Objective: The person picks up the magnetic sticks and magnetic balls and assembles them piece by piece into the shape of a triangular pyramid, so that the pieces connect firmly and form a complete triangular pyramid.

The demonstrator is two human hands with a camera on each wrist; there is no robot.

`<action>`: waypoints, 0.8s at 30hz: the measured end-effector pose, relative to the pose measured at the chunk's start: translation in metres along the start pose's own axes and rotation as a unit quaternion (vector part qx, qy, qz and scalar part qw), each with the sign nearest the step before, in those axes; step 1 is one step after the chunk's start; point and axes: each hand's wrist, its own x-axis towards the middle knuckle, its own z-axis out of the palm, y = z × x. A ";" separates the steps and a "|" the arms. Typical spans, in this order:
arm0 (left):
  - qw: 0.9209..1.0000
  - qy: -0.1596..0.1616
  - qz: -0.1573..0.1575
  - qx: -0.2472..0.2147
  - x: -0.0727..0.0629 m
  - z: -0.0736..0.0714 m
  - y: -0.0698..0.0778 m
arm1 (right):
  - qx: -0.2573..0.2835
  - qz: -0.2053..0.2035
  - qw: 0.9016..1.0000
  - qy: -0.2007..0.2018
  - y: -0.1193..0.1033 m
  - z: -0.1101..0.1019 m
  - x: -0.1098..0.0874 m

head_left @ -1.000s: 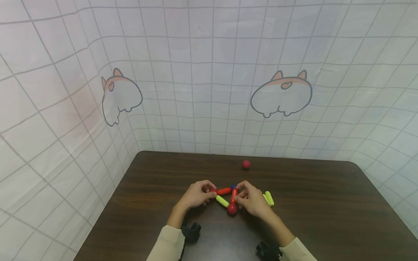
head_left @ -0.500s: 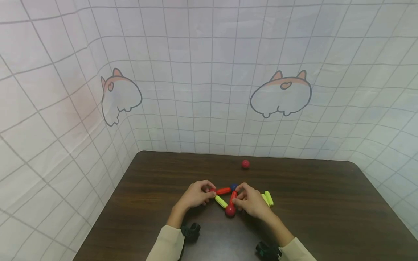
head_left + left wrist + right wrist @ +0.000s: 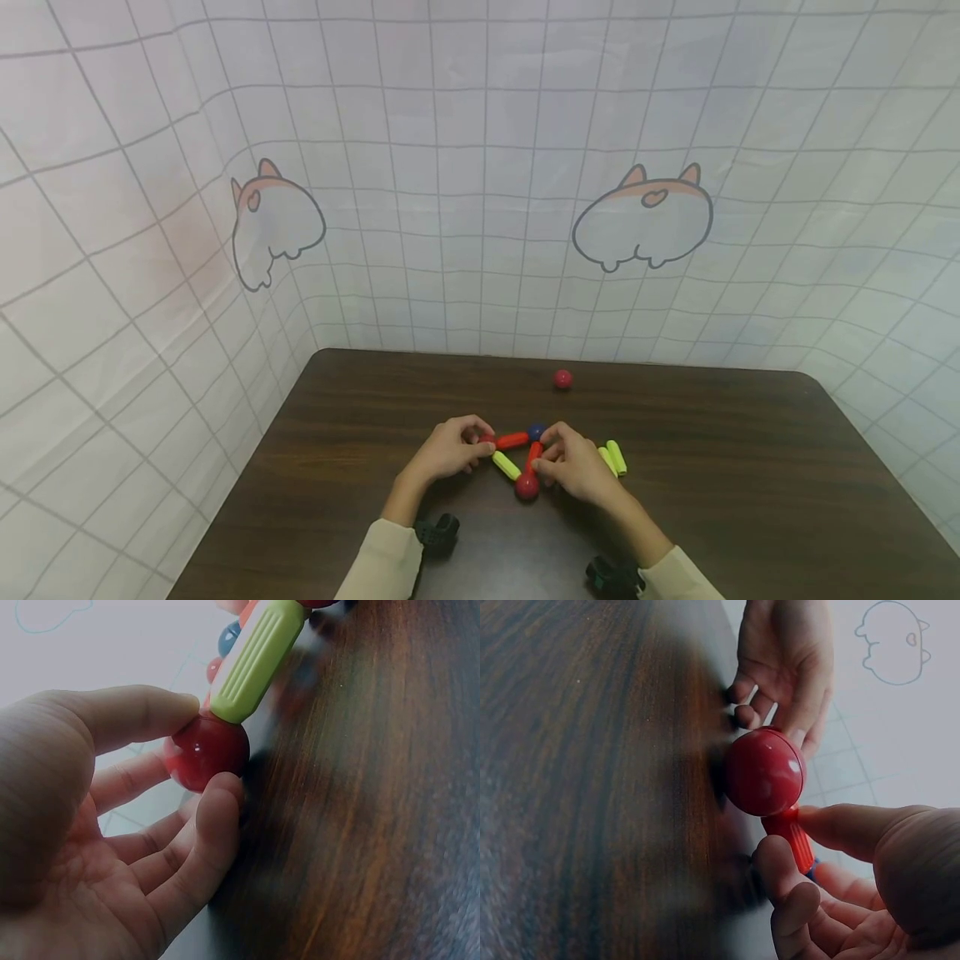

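Note:
Red and yellow-green magnetic rods and balls form a closed triangle on the table. My left hand pinches the red ball at its left corner between thumb and fingers. From that ball a red rod runs to a blue ball at the back corner, and a yellow-green rod runs to the front red ball. My right hand holds the other red rod, between the blue ball and the front red ball, with thumb and fingers. The right fingertips partly cover this rod in the head view.
Right of my right hand lie two loose yellow-green rods, side by side. Another red ball sits near the back edge of the dark wooden table. A white gridded curtain surrounds the table's back and sides.
The front red ball and the red rod under my right hand have shifted slightly left and nearer to me. My left hand keeps its grip in place.

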 end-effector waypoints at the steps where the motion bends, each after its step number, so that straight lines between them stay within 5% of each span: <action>1: 1.000 0.000 -0.001 0.000 0.000 0.000 0.000 | 0.001 0.000 1.000 0.001 0.000 0.000 0.000; 24: 1.000 -0.003 0.006 0.015 -0.001 0.000 0.001 | -0.011 0.005 1.000 0.004 0.002 -0.001 0.000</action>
